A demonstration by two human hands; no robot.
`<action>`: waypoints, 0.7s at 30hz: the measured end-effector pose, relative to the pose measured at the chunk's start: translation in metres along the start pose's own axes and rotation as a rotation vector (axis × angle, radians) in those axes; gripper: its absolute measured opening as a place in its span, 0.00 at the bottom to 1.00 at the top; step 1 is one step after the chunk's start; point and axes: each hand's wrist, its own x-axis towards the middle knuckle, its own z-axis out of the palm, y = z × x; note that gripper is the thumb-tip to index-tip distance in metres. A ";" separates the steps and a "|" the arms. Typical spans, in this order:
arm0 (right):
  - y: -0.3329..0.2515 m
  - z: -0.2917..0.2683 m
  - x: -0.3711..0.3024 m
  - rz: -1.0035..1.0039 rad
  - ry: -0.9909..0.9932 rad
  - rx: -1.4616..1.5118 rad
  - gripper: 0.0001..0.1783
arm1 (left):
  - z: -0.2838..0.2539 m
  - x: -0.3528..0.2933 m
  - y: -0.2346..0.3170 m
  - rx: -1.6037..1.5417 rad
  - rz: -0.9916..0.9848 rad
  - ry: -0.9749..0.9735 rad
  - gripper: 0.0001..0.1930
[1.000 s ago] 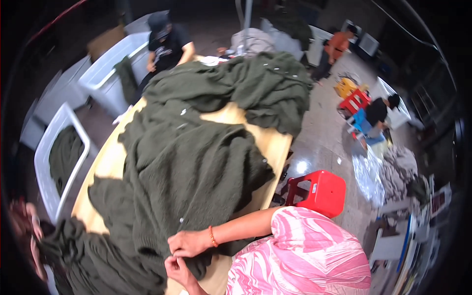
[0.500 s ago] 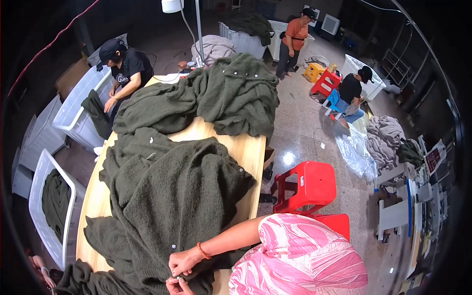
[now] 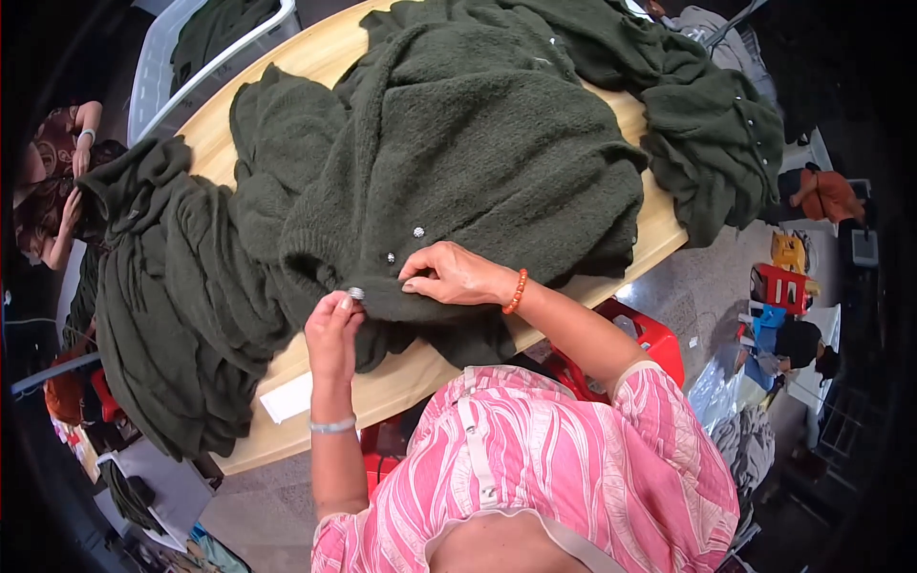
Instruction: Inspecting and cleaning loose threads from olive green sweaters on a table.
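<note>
Dark-green knit [image 3: 516,162] meets my right fingers [image 3: 417,264], grip unclear; left fingers [image 3: 341,305] pinch one button [image 3: 356,293]; two buttons [image 3: 418,232] beyond seem attached, remainder untellable.

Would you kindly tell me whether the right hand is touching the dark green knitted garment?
Touching: the head view shows the right hand resting directly on the dark green knitted garment, with no visible gap.
</note>
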 end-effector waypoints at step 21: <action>0.020 -0.001 0.003 0.386 -0.163 0.639 0.15 | 0.058 0.038 0.029 0.974 -0.254 -0.278 0.05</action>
